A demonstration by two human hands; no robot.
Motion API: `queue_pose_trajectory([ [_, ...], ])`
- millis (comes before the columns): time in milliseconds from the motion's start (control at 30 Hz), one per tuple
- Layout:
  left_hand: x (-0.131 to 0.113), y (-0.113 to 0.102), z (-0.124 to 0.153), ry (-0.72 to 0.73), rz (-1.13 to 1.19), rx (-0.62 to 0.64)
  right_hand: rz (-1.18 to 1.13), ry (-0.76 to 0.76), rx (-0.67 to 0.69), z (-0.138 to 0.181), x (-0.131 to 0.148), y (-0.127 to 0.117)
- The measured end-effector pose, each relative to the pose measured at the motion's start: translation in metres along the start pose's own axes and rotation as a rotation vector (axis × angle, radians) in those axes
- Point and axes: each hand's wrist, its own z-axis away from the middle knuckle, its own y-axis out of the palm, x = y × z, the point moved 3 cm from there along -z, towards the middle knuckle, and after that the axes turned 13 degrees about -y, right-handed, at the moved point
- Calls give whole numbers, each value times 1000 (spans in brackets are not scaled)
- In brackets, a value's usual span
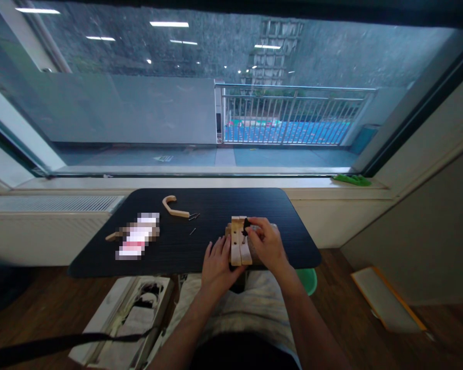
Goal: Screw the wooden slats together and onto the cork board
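A pale wooden piece [235, 246] with a row of round dark holes and a seam down its length lies near the front edge of the black table. My left hand [218, 264] grips its left side and near end, the thumb across the bottom. Between thumb and fingertips of my right hand [268, 241] is a small black part [246, 225], at the upper right of the wooden piece. A thin metal shaft seems to stick out below the black part. Its exact kind is too small to tell. More wood shows partly hidden behind my right hand.
On the table [231, 198] lie a hook-shaped wooden piece [175, 209], several thin metal screws or pins [193, 231] and a blurred-out patch [139, 236] by a wooden stick [113, 236]. Below are an open white box [100, 318] and a green basin [310, 281]. A window stands ahead.
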Motion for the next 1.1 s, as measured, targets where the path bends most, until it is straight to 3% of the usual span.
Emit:
queue_pose_trajectory([
  [1100, 0, 0, 0, -10, -10, 7, 50, -106, -24, -2, 3, -1],
])
